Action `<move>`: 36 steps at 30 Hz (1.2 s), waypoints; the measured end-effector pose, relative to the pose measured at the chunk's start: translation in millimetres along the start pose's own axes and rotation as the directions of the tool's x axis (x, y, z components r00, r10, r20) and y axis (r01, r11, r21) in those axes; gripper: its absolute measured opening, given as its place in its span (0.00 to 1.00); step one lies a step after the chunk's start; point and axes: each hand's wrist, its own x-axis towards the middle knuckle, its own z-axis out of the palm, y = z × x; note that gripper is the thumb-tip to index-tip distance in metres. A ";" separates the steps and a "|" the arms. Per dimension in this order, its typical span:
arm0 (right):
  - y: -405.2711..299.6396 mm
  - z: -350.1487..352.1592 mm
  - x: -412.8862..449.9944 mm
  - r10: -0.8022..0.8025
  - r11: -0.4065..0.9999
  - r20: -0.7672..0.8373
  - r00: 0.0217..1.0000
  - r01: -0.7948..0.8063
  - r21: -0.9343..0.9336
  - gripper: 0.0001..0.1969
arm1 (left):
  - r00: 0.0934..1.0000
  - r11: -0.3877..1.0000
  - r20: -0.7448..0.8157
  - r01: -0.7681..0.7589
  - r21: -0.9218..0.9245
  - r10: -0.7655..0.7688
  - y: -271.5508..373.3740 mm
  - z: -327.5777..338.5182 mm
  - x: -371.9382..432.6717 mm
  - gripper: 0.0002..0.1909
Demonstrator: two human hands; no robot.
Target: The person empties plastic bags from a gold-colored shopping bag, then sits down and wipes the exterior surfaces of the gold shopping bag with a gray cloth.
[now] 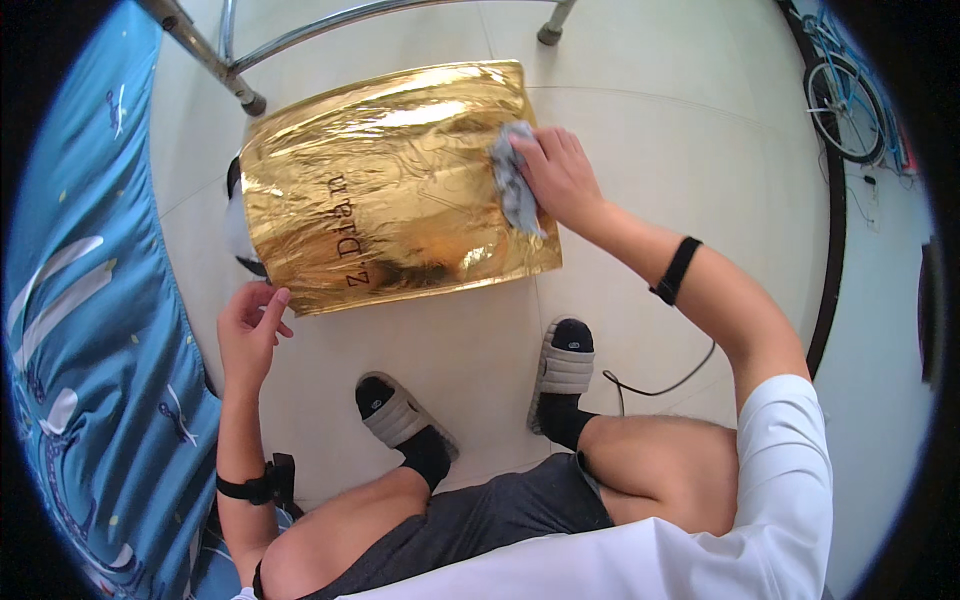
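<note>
A shiny gold metallic bag [420, 202] lies flat and creased on the tiled floor, with dark printed writing on it. My right hand [559, 176] holds a crumpled grey cloth [516, 184] against the bag's right-hand part. At the bag's lower left corner is my left hand [259, 322], its thumb close to the edge and its fingers loosely curled, with nothing seen in them. Whether the thumb touches the bag is hard to tell. Past the bag's left edge shows part of a white and black thing [238, 217]; the rest of it is hidden.
Metal frame legs [217, 64] stand just beyond the bag. Blue patterned fabric [97, 300] hangs along the left. My slippered feet [566, 367] are on the near floor, beside a black cable [660, 391]. A blue bicycle [847, 105] is at the far right.
</note>
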 end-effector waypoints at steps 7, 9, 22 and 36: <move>20.2 18.0 61.7 0.538 0.843 -0.009 0.843 -0.537 0.028 0.10 | 0.930 0.709 -0.098 -0.198 0.677 0.353 33.5 6.1 -15.6 0.11; 24.3 25.8 57.0 0.642 0.765 0.025 0.766 -0.642 0.053 0.10 | 0.737 0.547 -0.022 -0.481 0.685 0.675 34.8 10.3 -9.2 0.13; -53.4 7.3 71.9 0.031 0.980 -0.183 0.983 0.006 0.200 0.07 | 0.838 0.242 0.448 -0.526 0.816 0.312 30.6 51.1 30.6 0.32; -13.3 11.1 101.1 0.115 0.991 -0.059 0.992 -0.110 0.080 0.07 | 0.844 0.270 0.358 -0.482 0.834 0.400 18.0 49.6 17.9 0.29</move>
